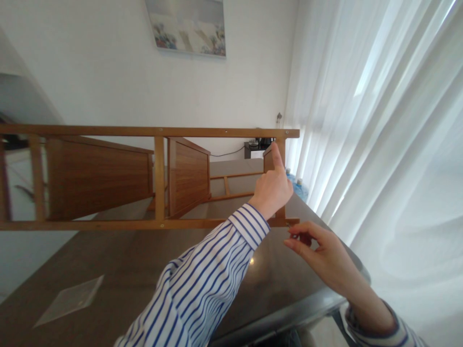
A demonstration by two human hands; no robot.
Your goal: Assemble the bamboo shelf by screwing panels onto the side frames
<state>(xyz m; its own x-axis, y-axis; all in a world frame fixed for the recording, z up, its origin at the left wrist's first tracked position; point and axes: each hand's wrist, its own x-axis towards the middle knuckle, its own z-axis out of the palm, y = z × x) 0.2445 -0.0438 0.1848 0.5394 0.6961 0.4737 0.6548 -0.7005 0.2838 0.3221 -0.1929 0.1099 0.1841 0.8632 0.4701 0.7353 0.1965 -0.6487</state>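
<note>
A wooden shelf frame (155, 178) lies on its side on a dark table (144, 270). My left hand (272, 189), in a blue-striped sleeve, is closed around the frame's right end post, with the index finger stretched up along it. My right hand (318, 253) hovers just right of the frame's lower right corner. Its thumb and forefinger are pinched together at that corner, and whatever they hold is too small to make out.
A flat clear plastic bag (68, 299) lies on the table at the near left. White curtains (379, 144) hang along the right side. A picture (188, 26) hangs on the far wall, and a small black stand (256, 147) and blue-capped bottles (298, 185) sit beyond the table.
</note>
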